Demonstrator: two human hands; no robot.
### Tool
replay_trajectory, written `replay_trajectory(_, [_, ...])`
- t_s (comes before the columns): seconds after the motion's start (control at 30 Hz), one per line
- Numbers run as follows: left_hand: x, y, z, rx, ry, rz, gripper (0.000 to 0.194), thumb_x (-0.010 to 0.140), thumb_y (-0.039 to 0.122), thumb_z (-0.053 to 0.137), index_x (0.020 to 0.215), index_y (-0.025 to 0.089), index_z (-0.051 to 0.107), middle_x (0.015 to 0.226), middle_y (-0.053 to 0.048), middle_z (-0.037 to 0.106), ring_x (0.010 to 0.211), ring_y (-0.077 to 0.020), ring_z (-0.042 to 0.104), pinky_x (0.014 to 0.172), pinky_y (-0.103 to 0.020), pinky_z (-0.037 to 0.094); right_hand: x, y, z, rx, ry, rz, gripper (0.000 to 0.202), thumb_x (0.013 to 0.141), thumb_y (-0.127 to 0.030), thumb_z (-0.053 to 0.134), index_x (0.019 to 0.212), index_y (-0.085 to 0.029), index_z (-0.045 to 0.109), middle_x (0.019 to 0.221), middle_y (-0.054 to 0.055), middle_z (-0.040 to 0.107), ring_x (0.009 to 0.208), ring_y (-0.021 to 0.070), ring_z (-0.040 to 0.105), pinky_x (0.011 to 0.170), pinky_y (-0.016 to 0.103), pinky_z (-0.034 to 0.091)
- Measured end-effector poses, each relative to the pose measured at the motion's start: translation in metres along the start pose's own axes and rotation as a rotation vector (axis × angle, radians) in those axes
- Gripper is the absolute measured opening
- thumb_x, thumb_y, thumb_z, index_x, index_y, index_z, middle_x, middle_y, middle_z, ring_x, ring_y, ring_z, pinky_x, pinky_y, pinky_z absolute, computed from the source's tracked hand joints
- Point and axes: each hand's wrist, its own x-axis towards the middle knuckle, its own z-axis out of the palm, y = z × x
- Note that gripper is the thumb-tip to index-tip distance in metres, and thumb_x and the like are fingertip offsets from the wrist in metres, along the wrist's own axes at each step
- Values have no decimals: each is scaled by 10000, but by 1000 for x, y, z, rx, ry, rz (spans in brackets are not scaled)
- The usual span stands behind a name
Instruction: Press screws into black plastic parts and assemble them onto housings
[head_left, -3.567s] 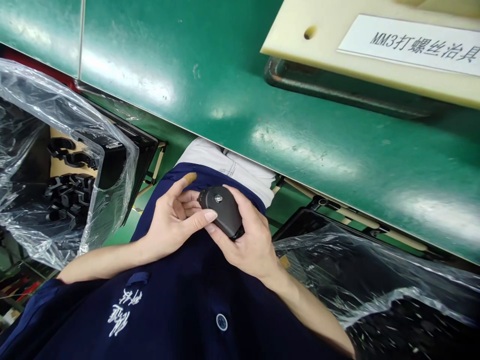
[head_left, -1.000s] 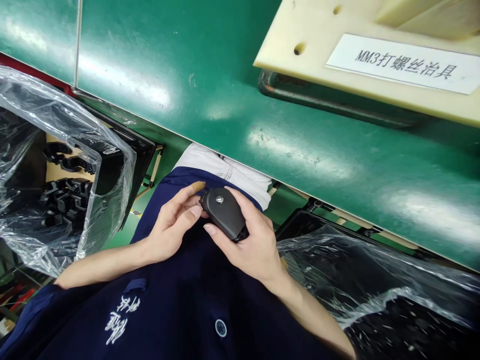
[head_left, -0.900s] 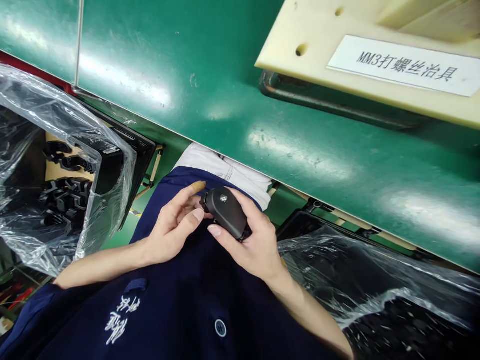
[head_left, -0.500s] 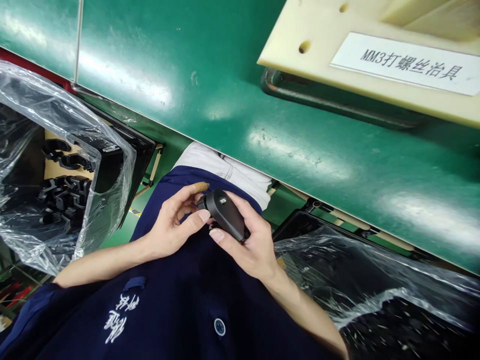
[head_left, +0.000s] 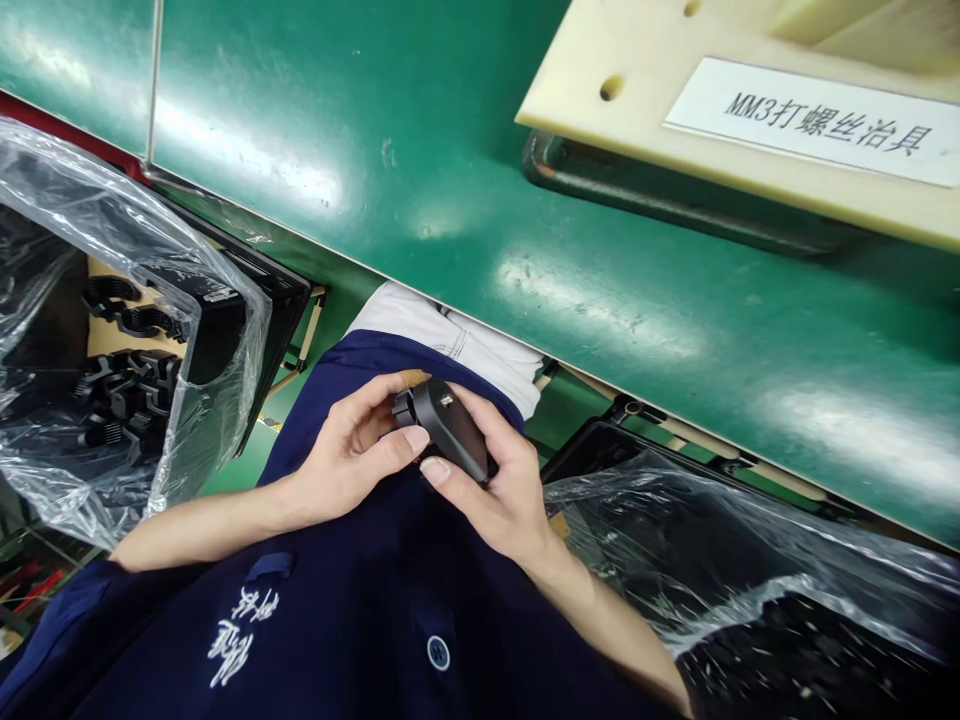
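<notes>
A smooth black plastic part [head_left: 451, 428] with a small light logo is held over my lap, its narrow end pointing down to the right. My right hand [head_left: 499, 470] wraps round its body, thumb on the near side and fingers along the far side. At its left end sits a black ribbed piece [head_left: 405, 408]. My left hand [head_left: 367, 430] grips this end between thumb and fingers; a brownish cover is on one fingertip. The underside of the part and some fingertips are hidden.
Ahead lies a green tabletop [head_left: 420, 170] with a cream fixture block [head_left: 637, 110] carrying a printed label [head_left: 817, 120]. At left, a plastic-lined bin [head_left: 251, 310] holds several black clamp-like pieces [head_left: 127, 390]. Another plastic-lined bin [head_left: 645, 500] with dark contents stands at right.
My left thumb and fingers have closed in on the left end of the black part. My right hand keeps its hold, almost unmoved.
</notes>
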Motion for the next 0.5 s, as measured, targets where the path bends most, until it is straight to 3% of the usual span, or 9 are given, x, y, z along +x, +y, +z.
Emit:
replay_trajectory(0.17, [0,-1,1,-48,0,26,299,792,192,711,1089,197,676,1003,-38,714,862,-143,645,807,-241,528,-1,-2,2,-163,66,-76,494,839,-291,667,1294,-204,495,1204,63,672,1026,204,681,913,326,580])
replay_trajectory(0.5, [0,-1,1,-111,-9,-17,305,789,188,714,1093,206,698,1012,-37,721,922,-151,645,860,-250,512,-4,-4,3,-288,84,-91,478,855,-311,634,1298,-199,494,1210,76,671,1027,213,684,896,339,590])
